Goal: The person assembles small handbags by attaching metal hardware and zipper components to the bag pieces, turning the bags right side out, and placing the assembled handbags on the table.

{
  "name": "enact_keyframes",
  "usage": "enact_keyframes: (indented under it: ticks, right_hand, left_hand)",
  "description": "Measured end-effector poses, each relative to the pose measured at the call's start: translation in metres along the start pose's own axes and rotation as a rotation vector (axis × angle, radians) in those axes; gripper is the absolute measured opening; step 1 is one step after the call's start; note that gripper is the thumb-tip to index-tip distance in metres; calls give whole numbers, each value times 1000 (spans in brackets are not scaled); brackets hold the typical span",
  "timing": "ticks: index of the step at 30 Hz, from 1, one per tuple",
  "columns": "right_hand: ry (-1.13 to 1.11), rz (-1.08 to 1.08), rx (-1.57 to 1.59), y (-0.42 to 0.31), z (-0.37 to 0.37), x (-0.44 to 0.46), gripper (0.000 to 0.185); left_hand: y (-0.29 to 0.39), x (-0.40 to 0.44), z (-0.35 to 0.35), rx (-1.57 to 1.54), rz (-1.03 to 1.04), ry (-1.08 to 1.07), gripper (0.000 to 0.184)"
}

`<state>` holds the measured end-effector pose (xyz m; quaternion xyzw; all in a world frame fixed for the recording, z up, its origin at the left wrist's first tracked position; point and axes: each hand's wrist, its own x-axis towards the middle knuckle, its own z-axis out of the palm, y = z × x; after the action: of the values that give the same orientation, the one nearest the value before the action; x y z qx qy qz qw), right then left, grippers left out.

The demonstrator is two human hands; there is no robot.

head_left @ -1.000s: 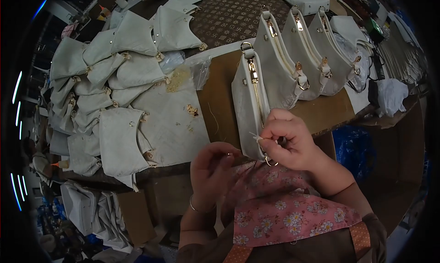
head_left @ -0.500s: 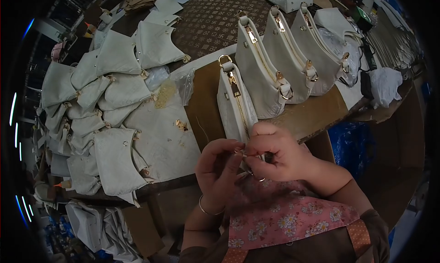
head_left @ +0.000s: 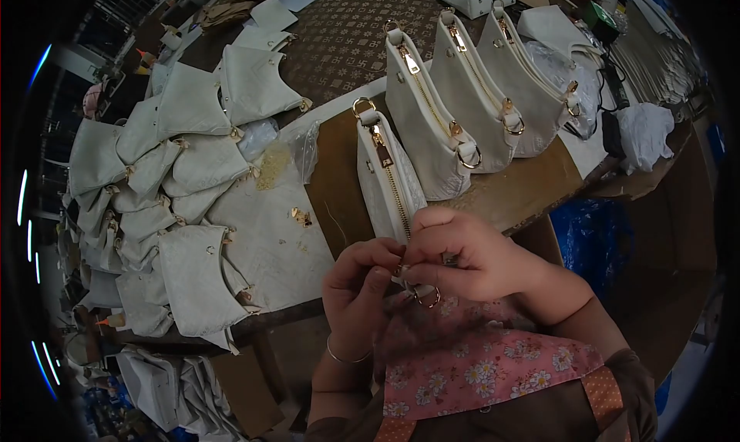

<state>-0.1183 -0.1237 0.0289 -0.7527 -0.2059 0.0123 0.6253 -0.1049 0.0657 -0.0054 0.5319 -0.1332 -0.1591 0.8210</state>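
Note:
A white bag [head_left: 378,181] with a gold zipper stands at the near edge of the brown board [head_left: 339,195], its near end behind my hands. My left hand [head_left: 358,284] is closed in a pinch at that end, on a small gold-coloured piece. Close against it, my right hand [head_left: 459,257] pinches something too small to make out. A gold ring [head_left: 426,295] shows just below the fingertips. Three more white bags stand beyond, among them the nearest one [head_left: 424,126]. Small gold pieces [head_left: 300,217] lie on the white sheet [head_left: 262,265].
Several white bags [head_left: 196,284] lie heaped on the left. A clear plastic bag of small gold pieces [head_left: 274,164] is by the board. White plastic [head_left: 646,136] sits at the right. Below the table are a blue bag [head_left: 590,238] and folded white pieces [head_left: 150,388].
My left hand has come up to meet my right hand at the bag's near end. Both hands now pinch close together. The view has shifted, so the bags appear further left and lower.

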Motion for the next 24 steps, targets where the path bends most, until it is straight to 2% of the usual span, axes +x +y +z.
enact_keyframes:
  ticks: [4, 10, 15, 19, 21, 24]
  right_hand:
    - [-1, -37, -43, -1, -4, 3, 9]
    - [-61, 18, -36, -6, -7, 6, 10]
    - [95, -86, -23, 7, 7, 2, 12]
    - [130, -95, -31, 7, 8, -1, 11]
    - [36, -13, -64, 1, 3, -2, 6]
    - [9, -14, -35, 2, 1, 1, 5]
  left_hand:
    - [5, 4, -1, 82, 43, -42, 6]
    - [8, 9, -1, 192, 89, -98, 4]
    - [10, 11, -1, 238, 83, -67, 4]
    - [9, 13, -3, 319, 115, -92, 4]
    - [11, 15, -1, 411, 236, -111, 3]
    - [18, 19, -3, 561, 311, -191, 4]
